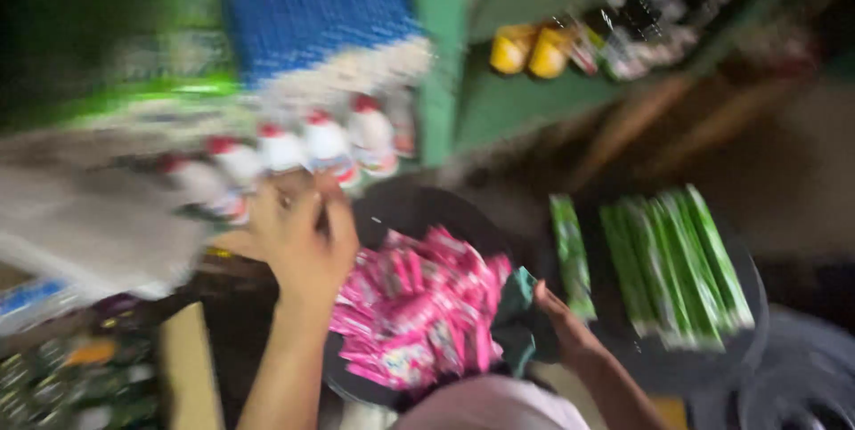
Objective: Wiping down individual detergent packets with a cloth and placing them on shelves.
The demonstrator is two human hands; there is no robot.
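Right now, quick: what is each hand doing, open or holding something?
Left hand: raised by the white red-capped bottles; blur hides any grip.
Right hand: closed on a dark green cloth beside the pink packets.

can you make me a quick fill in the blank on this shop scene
1. The dark basin under the left hand is heaped with small ____ packets.
2. The right hand holds a dark ____ cloth.
3. The basin on the right holds long ____ packets.
4. The white bottles have ____ caps.

Missing words: pink; green; green; red
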